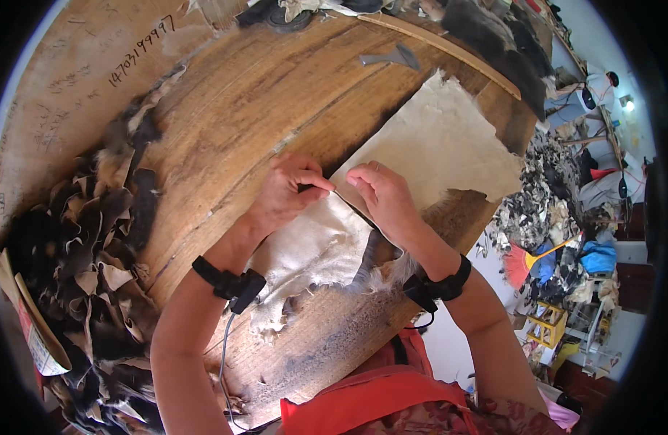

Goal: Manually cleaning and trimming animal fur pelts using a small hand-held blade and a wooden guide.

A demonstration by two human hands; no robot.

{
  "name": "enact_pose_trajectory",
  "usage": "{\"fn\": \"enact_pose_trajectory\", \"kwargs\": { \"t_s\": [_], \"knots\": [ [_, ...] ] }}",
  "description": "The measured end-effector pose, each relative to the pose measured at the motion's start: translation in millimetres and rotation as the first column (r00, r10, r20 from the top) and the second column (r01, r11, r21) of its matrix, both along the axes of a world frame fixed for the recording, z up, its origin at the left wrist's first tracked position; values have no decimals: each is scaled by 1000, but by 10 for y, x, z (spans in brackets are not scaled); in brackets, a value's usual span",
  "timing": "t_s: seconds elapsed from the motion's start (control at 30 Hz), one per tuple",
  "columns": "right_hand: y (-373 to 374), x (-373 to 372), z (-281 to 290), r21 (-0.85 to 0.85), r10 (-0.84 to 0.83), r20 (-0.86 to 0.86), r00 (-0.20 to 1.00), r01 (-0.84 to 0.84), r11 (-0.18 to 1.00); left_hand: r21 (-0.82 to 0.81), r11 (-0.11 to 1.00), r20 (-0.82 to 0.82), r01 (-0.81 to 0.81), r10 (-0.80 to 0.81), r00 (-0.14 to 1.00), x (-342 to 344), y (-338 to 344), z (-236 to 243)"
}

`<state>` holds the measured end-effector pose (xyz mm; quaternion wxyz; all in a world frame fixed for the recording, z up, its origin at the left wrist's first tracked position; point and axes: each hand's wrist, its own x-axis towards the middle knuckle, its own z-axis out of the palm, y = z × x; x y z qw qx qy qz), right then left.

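Note:
A pale hide piece (443, 138) lies flat on the wooden table (211, 109), reaching from upper right to the middle. Just below it, a second pale piece (305, 254) has grey-brown fur along its right edge. My left hand (287, 188) pinches the top corner of the lower piece, where the two pieces meet. Beside it, my right hand (377, 196) is closed with thumb and index finger together over that seam; what lies between those fingertips is too small to make out.
A flat grey metal tool (392, 58) and a long wooden strip (439, 40) lie farther back. Dark fur scraps (95, 261) are heaped at the left. Beyond the table's right edge are piled scraps (522, 188), a red-headed broom (519, 264) and a yellow crate (544, 322).

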<state>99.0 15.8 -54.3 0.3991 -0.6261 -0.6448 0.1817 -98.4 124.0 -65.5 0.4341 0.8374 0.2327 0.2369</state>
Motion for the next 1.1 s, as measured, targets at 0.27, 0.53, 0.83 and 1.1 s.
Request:
{"fn": "enact_pose_trajectory", "kwargs": {
  "t_s": [0.27,0.53,0.83,1.1],
  "knots": [
    [12,21,58,-28,51,113,992,-48,998,-36,999,28,-1,2,1000,32,-4,13],
    [234,18,176,-163,192,307,932,-148,976,18,1000,42,-19,19,999,4,-43,-30],
    [255,48,65,-37,362,295,884,-368,929,121,992,-2,-45,46,999,9,-47,6],
    [178,-9,86,249,261,580,772,-473,845,-4,999,77,-51,51,996,-18,-15,-16]
  ]
}}
